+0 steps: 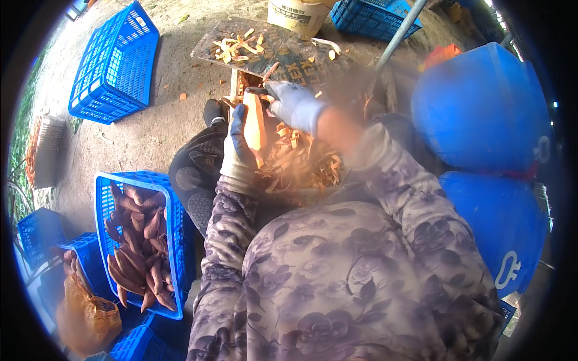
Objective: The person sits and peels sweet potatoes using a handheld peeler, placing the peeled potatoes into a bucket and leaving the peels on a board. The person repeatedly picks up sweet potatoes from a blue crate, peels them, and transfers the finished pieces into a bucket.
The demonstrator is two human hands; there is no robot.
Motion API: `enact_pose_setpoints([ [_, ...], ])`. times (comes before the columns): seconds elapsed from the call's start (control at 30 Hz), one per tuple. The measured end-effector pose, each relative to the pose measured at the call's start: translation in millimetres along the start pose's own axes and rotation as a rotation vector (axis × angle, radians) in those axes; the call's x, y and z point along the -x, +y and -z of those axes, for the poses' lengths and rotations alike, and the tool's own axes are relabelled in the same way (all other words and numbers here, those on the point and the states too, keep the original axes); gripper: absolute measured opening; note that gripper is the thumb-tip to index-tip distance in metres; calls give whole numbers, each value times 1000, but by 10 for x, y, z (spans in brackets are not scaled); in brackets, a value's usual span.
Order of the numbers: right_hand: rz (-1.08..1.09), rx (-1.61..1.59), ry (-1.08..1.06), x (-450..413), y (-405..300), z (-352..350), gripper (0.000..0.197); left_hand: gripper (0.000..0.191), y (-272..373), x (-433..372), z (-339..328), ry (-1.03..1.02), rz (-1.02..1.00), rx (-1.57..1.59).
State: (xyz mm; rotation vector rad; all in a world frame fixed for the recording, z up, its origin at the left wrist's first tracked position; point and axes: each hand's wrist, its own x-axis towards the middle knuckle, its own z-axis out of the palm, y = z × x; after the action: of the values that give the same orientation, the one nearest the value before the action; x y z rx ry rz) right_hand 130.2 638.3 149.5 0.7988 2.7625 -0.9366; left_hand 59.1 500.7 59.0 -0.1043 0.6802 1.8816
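Note:
My left hand, in a white glove with a dark blue-grey palm and fingers, grips a peeled orange sweet potato held nearly upright. Against the upper part of that root is my right hand, also gloved. Its fingers are closed around a small dark peeling tool, whose blade I cannot make out. Between my knees, below both hands, lies a heap of orange peelings; its container is mostly hidden.
At left, a blue plastic crate holds many unpeeled sweet potatoes. Ahead, peeled pieces lie on a dark board before a white bucket. Another blue crate stands front-left. Blue plastic barrels flank my right.

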Motion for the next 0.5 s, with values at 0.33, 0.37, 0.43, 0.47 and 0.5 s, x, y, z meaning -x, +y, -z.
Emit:
enact_pose_setpoints([
  [0.33,215,159,-412,1140,108,-896,39,40,0,-92,-124,219,-168,49],
  [0.37,154,116,-410,1133,132,-818,36,35,56,-125,-112,120,-124,132],
  [0.43,595,324,-47,1062,525,-824,36,36,-25,-313,142,-94,-104,205],
  [0.47,64,-322,-56,990,320,-454,33,38,-49,-385,356,-128,-80,202],
  [0.5,89,-337,11,889,374,-283,26,40,-34,-276,260,-262,-7,265],
])
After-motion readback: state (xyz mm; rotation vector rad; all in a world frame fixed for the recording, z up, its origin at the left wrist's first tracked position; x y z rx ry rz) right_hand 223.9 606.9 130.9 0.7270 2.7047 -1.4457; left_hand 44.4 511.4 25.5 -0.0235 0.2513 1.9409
